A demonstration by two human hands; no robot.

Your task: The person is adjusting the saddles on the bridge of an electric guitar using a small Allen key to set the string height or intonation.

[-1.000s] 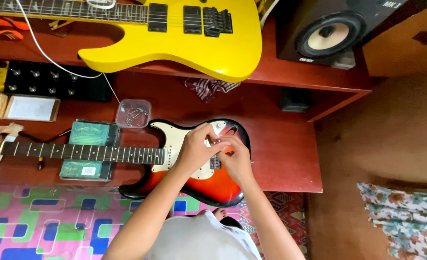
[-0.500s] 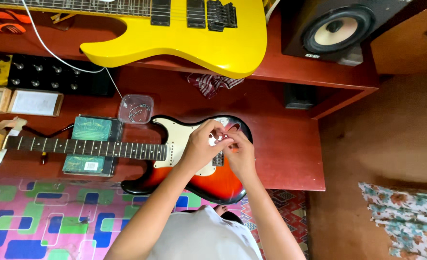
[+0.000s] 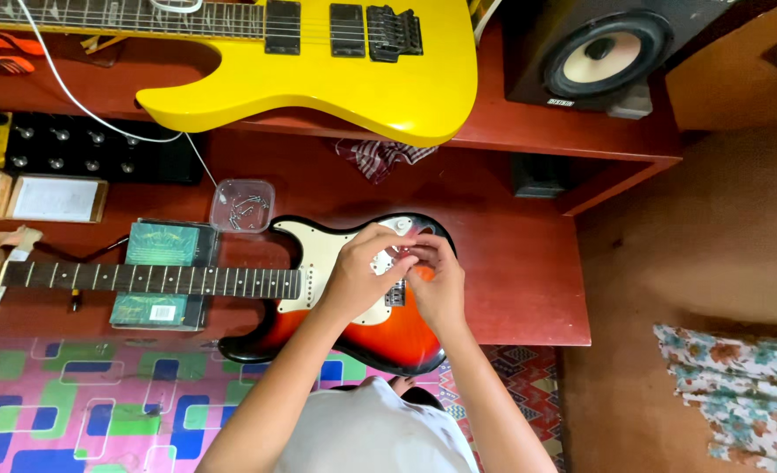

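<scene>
Both hands meet over the body of the sunburst guitar [image 3: 380, 328], which lies flat on the red desk [image 3: 511, 263] with its neck [image 3: 152, 280] running off to the left. The left hand [image 3: 358, 276] rests on the white pickguard [image 3: 318, 254], fingers curled in toward the right hand [image 3: 437, 280], and the two sets of fingertips touch or nearly touch just above the bridge [image 3: 395, 296]. The fingertips of each hand are pressed together as if pinching something small; the thing itself is hidden between them, so I cannot tell what it is, or which hand has it. A spot of orange shows just right of where the fingers meet, perhaps part of a tool, too covered to be sure.

Up and left of the grip, near the guitar's upper horn, stands a clear tub [image 3: 242, 205] with small metal screws in it. Further left, under the neck, lie two green books [image 3: 162, 243], one on each side of the neck. Well above the grip a yellow guitar [image 3: 318, 70] lies on the upper shelf, with a white cable [image 3: 82, 105] trailing down from it toward the tub. Up and right of the grip sits a speaker [image 3: 603, 57]. Straight above the hands, under the shelf edge, lies a checked cloth [image 3: 380, 158]. Far left sits a black pedalboard [image 3: 64, 149].
</scene>
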